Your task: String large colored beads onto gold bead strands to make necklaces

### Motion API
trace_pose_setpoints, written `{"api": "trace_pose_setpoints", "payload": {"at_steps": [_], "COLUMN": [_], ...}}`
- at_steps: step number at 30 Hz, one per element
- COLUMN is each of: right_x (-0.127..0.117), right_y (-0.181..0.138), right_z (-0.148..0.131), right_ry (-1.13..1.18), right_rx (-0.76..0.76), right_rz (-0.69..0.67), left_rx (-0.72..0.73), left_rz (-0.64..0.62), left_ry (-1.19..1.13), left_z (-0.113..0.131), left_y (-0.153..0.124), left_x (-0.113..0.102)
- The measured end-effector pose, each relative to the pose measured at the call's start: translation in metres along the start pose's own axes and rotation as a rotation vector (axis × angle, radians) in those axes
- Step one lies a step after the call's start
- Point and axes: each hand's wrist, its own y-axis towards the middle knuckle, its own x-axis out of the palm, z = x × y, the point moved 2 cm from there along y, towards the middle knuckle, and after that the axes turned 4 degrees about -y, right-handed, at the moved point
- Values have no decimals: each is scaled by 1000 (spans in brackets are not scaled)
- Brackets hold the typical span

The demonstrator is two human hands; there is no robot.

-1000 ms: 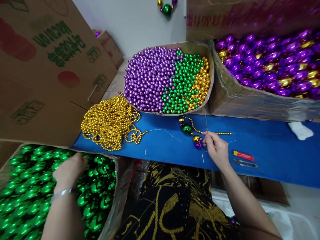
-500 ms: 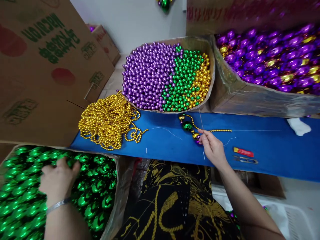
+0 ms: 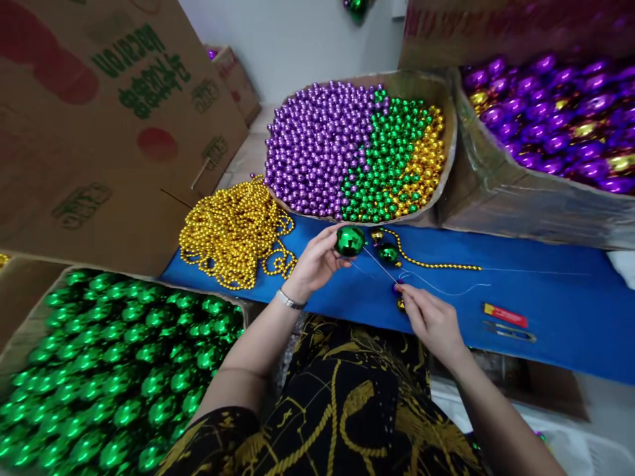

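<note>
My left hand [image 3: 315, 264] pinches a large shiny green bead [image 3: 350, 240] above the blue table cover. In my right hand [image 3: 436, 324] is a long thin needle [image 3: 381, 266], its tip pointing up and left at the bead's right side. Whether the tip has entered the hole I cannot tell. Below and behind the needle lie strung beads: a green one [image 3: 387, 252], a small gold one [image 3: 377, 236] and a purple one [image 3: 398, 287] close to my right fingers. A gold bead chain [image 3: 431, 266] runs right from them, ending in pale thread.
A box [image 3: 454, 155] of small purple, green and gold beads stands behind. Gold bead strands [image 3: 233, 231] are heaped left of it. Large green beads [image 3: 124, 370] fill a box at left, purple ones [image 3: 550, 119] another at right. A red lighter [image 3: 505, 315] and thread snips [image 3: 510, 331] lie right.
My left hand has come out of the green bead box and over to the table with one green bead. My right hand has lowered slightly, and the needle now slants toward that bead.
</note>
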Motion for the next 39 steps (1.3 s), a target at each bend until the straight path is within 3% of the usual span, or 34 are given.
{"api": "trace_pose_setpoints", "payload": {"at_steps": [11,20,26,39], "right_x": [1,-1,-4,-4], "right_y": [-2,-1,-2,-5], "right_z": [8,13,15,15], "right_ry": [-104,-333,-270,-304], "right_rx": [-32,-101,-60,-95], "right_rz": [-10,9,-34,-23], "left_rx": [-16,178,88,100], "left_rz": [-19,-64,-53,-26], "left_ry": [25,257,214,238], "left_z": [4,16,15,17], "left_y": [3,-5,-4,-4], "left_x": [-5,0,-2,-3]}}
